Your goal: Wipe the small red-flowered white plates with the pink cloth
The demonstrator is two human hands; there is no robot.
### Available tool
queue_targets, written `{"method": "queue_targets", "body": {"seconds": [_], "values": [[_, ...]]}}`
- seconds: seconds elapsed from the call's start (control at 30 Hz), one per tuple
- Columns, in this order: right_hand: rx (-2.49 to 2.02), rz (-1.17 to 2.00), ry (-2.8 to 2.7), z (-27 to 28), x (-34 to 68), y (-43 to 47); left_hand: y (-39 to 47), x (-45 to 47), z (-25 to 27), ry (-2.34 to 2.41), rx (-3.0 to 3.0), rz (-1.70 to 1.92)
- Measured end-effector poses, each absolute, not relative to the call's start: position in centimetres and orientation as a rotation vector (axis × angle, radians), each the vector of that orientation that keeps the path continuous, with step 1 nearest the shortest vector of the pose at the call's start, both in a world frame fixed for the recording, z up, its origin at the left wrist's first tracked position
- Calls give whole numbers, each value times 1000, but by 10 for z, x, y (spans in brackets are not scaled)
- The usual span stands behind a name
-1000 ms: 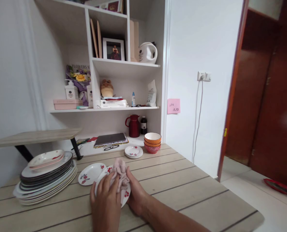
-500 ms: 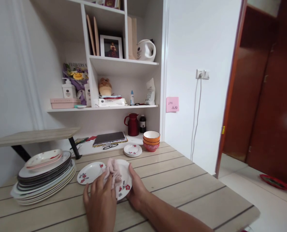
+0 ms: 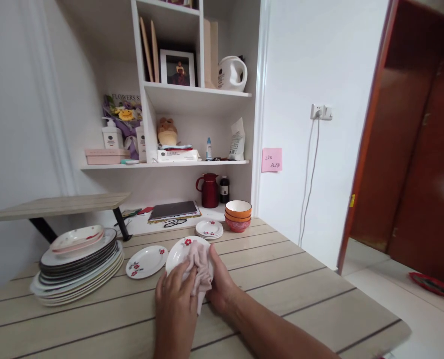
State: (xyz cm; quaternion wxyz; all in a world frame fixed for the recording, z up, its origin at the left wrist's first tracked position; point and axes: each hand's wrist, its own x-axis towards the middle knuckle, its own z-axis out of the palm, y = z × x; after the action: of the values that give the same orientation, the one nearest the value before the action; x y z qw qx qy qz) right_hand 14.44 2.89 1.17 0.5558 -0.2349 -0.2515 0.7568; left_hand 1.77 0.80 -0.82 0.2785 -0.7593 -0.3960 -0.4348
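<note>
My right hand [image 3: 222, 281] grips the right edge of a small white plate [image 3: 175, 253] with red flowers, tilted up off the table. Against the plate's face, my left hand [image 3: 177, 296] presses a crumpled pale pink cloth [image 3: 200, 269], its fingers closed over it. The cloth covers the plate's right and lower part. A matching flowered plate [image 3: 147, 262] lies flat on the table just left of my hands. Beyond them sits a short stack of smaller flowered plates [image 3: 209, 229], beside stacked orange and red bowls [image 3: 238, 217].
A tall stack of plates [image 3: 78, 271] topped by oval dishes stands at left, near a raised wooden shelf [image 3: 72, 205] on black legs. Behind the slatted table [image 3: 282, 299] are a laptop [image 3: 173, 211], glasses [image 3: 175, 223], a red jug [image 3: 209, 191] and a dark bottle [image 3: 224, 189].
The cloth and left hand have moved from the plate's upper left toward its right and lower side. The held plate has turned, its flowers now at the top. The view has shifted slightly.
</note>
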Motion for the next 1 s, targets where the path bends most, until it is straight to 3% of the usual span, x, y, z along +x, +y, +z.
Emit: {"method": "queue_targets", "body": {"seconds": [0.57,1.0], "values": [[-690,1763,-600,7,126,24,1,7,4,-1527,-1822,-1037],[-651,1672,-481,8,141,30,10,18,-4,-1065,-2006,-1122]]}}
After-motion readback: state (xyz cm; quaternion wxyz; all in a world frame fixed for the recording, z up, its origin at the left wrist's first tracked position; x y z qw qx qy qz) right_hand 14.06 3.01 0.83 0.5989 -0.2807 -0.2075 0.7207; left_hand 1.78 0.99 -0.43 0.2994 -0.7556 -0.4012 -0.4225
